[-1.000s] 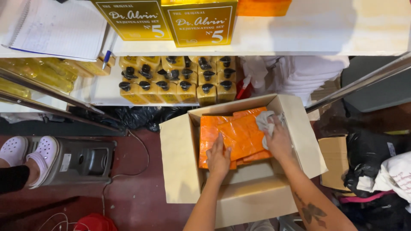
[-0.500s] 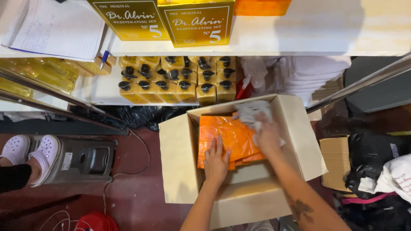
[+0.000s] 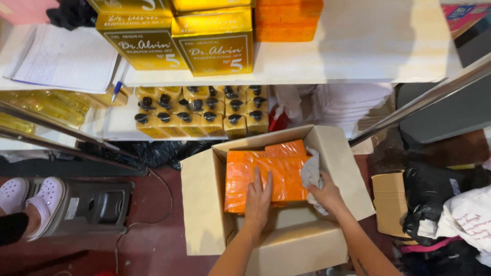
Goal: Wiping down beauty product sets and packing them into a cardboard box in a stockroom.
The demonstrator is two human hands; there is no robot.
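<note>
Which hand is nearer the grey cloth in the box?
Right. The right hand grips the grey cloth at the right edge of the orange packs. The left hand lies flat on those packs, to the cloth's left and apart from it, inside the cardboard box.

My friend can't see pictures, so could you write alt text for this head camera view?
Seen from above, a left hand lies flat on orange packs in an open cardboard box, while the right hand grips a grey cloth beside them. Behind the box, shelves hold yellow pump bottles and gold cartons.
</note>
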